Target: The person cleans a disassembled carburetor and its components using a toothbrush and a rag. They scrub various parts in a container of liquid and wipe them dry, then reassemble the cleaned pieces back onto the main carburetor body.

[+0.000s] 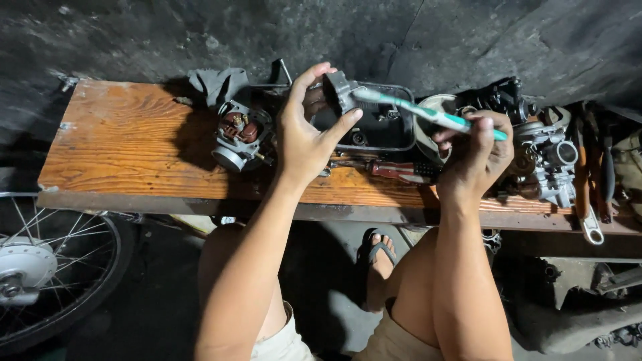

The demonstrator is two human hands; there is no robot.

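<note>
The left hand (304, 130) is closed on a small grey metal part (339, 90), thumb under it and fingers over the top, holding it up above the wooden surface (127, 144). The right hand (476, 150) pinches the handle of a teal and white toothbrush (428, 115), whose head end reaches across to touch the part right at the left grip. To scrub well, I judge the left grip should pin the part firmly while the brush works in short strokes, bristles pressed into the recesses, and the part is turned so each face meets the brush. Just beyond the left grip sits a black rectangular tray (384, 127); to its outer side lies a carburettor body (239, 137) with a grey rag (217, 83) behind it. Under the right grip lies a red-handled tool (394, 172), and further right another carburettor (555, 160) among wrenches. A spoked wheel (47, 267) stands low at the left. No packages, labels or signs show anywhere.
</note>
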